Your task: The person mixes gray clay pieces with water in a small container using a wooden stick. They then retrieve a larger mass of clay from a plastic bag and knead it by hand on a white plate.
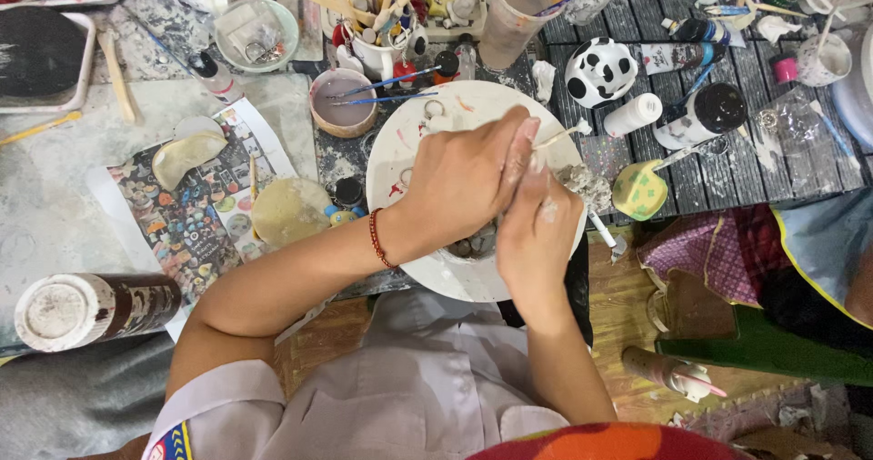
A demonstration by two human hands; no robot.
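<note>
In the head view, both hands met over a white plate (411, 165) at the near edge of the desk. The left hand (459, 183) was curled nearly closed around a small grey clay piece (480, 240), mostly hidden beneath it. The right hand (536, 228) was pinched shut on a thin white stick (562, 134), whose long axis ran up and to the right, tip pointing toward a black-spotted white figurine (600, 71) farther back on the desk.
</note>
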